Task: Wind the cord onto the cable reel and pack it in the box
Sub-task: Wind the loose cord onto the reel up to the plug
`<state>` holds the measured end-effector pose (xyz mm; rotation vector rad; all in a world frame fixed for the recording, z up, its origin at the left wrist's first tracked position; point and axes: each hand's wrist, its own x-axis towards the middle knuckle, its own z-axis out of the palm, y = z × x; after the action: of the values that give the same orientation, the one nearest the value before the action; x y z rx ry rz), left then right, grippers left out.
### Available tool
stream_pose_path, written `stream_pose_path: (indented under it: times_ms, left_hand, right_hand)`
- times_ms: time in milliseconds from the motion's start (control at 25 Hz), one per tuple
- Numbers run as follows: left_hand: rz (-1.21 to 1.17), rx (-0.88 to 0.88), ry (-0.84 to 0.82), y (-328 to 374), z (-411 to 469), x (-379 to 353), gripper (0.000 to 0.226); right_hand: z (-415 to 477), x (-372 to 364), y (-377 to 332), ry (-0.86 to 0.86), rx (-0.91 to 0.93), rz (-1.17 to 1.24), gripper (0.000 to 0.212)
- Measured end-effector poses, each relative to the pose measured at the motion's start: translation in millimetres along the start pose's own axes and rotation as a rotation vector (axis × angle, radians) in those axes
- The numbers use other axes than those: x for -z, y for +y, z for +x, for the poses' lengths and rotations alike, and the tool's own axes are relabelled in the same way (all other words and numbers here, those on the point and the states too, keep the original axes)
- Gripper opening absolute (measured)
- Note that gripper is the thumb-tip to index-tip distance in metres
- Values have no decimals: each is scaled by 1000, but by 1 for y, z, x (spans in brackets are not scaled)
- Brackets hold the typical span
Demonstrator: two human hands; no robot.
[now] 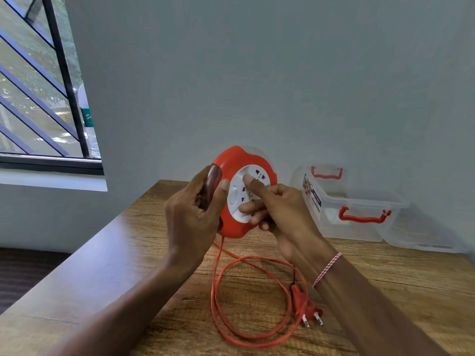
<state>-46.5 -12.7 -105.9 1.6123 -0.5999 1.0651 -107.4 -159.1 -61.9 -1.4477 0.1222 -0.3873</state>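
Note:
A red cable reel (237,160) with a white socket face is held up above the wooden table (398,283). My left hand (191,214) grips the reel's left rim. My right hand (277,209) rests on the white face, index finger pressed on it, the other fingers curled at the lower right edge. A red cord (218,286) hangs from the reel's underside and lies in loose loops on the table, ending in a two-pin plug (308,312). A clear plastic box (359,229) with red handles stands open at the right against the wall.
The box's clear lid (421,240) lies on the table just right of the box. The table's left edge runs diagonally, with dark floor (23,273) beyond it. A barred window (38,86) is at the upper left.

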Motion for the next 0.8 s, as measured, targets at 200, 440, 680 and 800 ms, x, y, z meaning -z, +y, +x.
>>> stream_pose_path:
  times_ms: [200,440,680,800]
  left_hand:
    - [-67,124,27,-6,9,6,28]
    - [-78,163,10,-4,9,6,27]
    - [-62,76,-27,-1,5,5,30]
    - [-39,52,-21,-2,3,4,31]
  right_hand:
    - [12,20,5,137,832,-1082,48]
    - [13,20,12,13,1067,-1303,65]
    - [13,18,13,113,1112,-1292,65]
    - [14,19,15,126,1039,-1230,65]
